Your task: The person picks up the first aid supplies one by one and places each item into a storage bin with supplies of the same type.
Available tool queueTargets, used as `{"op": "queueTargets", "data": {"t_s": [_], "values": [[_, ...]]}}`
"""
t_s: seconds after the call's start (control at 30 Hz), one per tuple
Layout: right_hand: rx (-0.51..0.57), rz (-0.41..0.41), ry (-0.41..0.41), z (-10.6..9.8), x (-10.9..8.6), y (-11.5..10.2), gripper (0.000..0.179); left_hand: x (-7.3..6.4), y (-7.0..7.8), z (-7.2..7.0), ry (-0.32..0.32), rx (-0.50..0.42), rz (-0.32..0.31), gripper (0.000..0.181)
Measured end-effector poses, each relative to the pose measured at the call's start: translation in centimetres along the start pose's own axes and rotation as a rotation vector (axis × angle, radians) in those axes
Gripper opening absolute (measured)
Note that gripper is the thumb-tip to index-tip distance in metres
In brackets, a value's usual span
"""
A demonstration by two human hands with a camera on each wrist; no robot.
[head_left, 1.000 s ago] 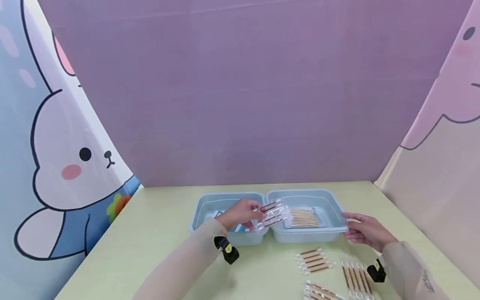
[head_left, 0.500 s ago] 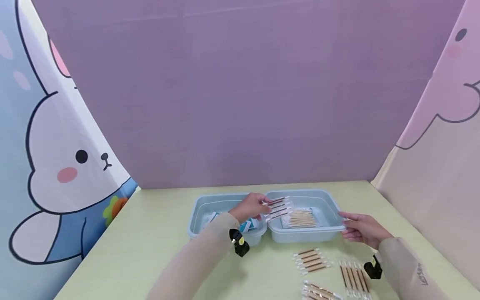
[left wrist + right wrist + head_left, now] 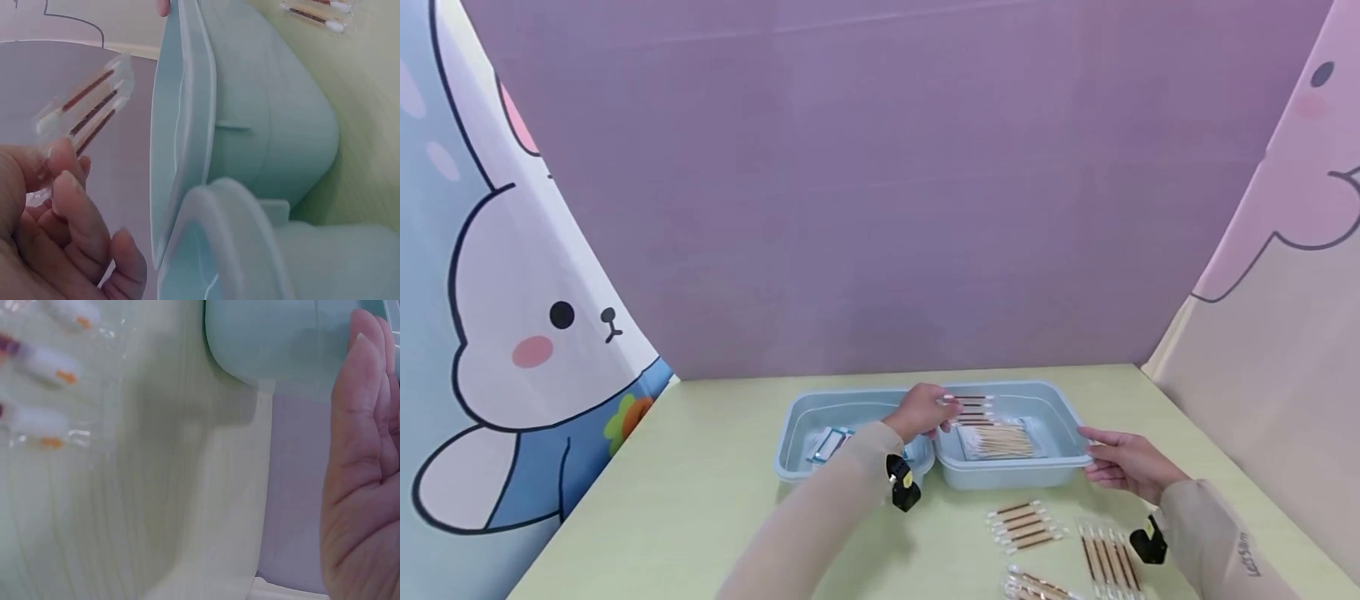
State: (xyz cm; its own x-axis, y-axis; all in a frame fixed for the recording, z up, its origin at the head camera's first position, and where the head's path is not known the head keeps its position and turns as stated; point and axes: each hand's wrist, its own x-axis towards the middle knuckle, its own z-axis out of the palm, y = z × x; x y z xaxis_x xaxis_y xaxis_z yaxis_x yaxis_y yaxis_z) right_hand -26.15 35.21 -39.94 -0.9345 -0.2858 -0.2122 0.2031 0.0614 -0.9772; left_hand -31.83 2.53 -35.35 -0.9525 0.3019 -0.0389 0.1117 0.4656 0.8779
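Observation:
My left hand (image 3: 920, 413) pinches the end of a clear pack of cotton swabs (image 3: 973, 410) with brown sticks, above the left part of the right light-blue plastic bin (image 3: 1011, 475). In the left wrist view, thumb and fingertips hold the pack (image 3: 94, 103) by its lower end. Inside that bin lies a bag of wooden-stick cotton swabs (image 3: 1003, 442). My right hand (image 3: 1126, 463) holds the bin's right rim near the front corner. The right wrist view shows this hand (image 3: 362, 462) beside the bin wall, part of its fingers hidden.
Adjoining on the left is another light-blue bin (image 3: 786, 454) with blue-and-white packets (image 3: 829, 444). On the yellow table in front lie swab packs: one near the bin (image 3: 1026, 527), one by the right wrist (image 3: 1108, 558), one at the lower edge (image 3: 1037, 585). A purple backdrop (image 3: 880, 208) stands behind.
My left hand has moved right with the swab pack, from between the bins to over the right bin, and the pack has turned nearly level. The right hand stays at the rim.

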Motion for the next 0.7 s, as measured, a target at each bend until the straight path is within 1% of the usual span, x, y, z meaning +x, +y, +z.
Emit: {"op": "queueTargets", "data": {"t_s": [0.07, 0.17, 0.27, 0.37, 0.53, 0.7], "values": [[0.0, -0.004, -0.004, 0.1, 0.1, 0.1, 0.039, 0.1, 0.2, 0.3, 0.008, -0.007, -0.007, 0.014], [0.011, -0.008, -0.01, 0.1, 0.1, 0.1, 0.039, 0.2, 0.4, 0.8, 0.007, -0.003, -0.001, 0.017], [0.031, -0.005, -0.016, 0.0, 0.1, 0.0, 0.031, 0.5, 0.5, 1.3, 0.008, 0.009, 0.04, 0.017], [0.042, -0.011, -0.032, 0.1, 0.0, 0.0, 0.03, 0.9, 0.6, 1.7, 0.011, 0.004, 0.066, 0.012], [0.042, -0.003, -0.032, 0.5, 0.0, 0.0, 0.03, 1.2, 0.5, 2.0, 0.005, 0.011, 0.069, 0.011], [0.027, -0.005, -0.016, 0.5, 0.0, 0.0, 0.034, 1.5, 0.3, 2.2, -0.001, 0.029, 0.096, 0.014]]}}
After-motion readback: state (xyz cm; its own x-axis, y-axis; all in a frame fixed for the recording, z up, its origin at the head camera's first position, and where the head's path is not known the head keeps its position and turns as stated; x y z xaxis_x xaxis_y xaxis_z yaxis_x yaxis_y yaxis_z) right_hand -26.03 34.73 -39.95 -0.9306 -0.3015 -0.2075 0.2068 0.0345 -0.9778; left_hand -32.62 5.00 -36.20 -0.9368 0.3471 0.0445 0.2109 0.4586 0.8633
